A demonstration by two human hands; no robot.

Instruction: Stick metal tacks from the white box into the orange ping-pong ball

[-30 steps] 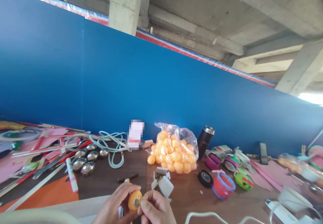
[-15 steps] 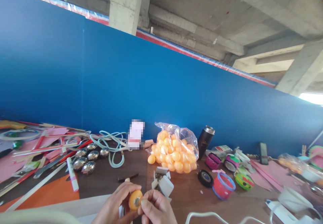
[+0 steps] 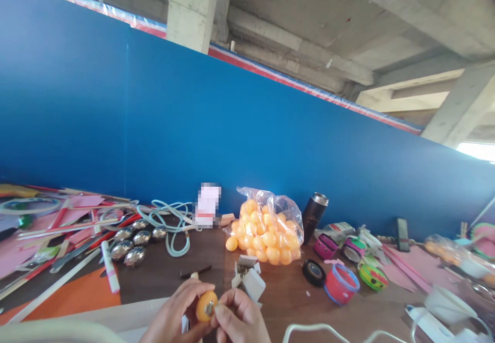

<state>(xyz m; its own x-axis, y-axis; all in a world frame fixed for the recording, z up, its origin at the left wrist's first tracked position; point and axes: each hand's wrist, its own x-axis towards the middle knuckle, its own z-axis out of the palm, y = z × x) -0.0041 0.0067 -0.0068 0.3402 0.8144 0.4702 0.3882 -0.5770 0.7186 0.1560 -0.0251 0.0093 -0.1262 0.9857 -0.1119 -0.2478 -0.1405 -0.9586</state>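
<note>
At the bottom centre, my left hand [image 3: 178, 309] grips an orange ping-pong ball [image 3: 206, 304] between thumb and fingers. A dark opening with silvery bits shows on the ball's side facing my right hand [image 3: 238, 316]. The thumb and index finger of that hand are pinched together right at the opening; whatever they pinch is too small to make out. Just beyond the hands stands an open small white box [image 3: 253, 283] with tiny brass-coloured pieces in it. A thin dark tool [image 3: 196, 272] lies behind my left hand.
A clear bag of orange balls [image 3: 266, 234] stands at the back beside a black thermos [image 3: 315, 216]. Shiny metal balls [image 3: 134, 256], a glue stick [image 3: 110, 268] and pale tubing [image 3: 178, 247] lie left. Black tape [image 3: 313, 272] and a red cup [image 3: 342, 284] are right.
Almost nothing differs. Both hands keep the same hold at the ball, and the view has shifted very slightly.
</note>
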